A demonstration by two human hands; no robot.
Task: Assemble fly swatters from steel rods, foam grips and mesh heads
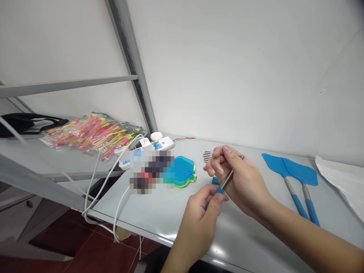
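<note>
My left hand (pixel 202 206) pinches the blue grip end of a thin metal rod (pixel 226 181) over the grey table (pixel 159 212). Around the rod's upper part my right hand (pixel 236 176) is closed, fingers curled near its top end. A stack of blue, green and yellow mesh swatter heads (pixel 183 171) lies just left of the hands. Behind the right hand several loose metal rods (pixel 207 154) lie on the table. Two assembled blue fly swatters (pixel 295 176) with metal and blue handles lie to the right.
White power strips (pixel 157 145) with white cables hanging over the table's left edge. A bag of colourful packaged items (pixel 91 133) on a lower grey shelf at left, a black strap behind it. A white plastic bag (pixel 344 182) at far right. A white wall behind.
</note>
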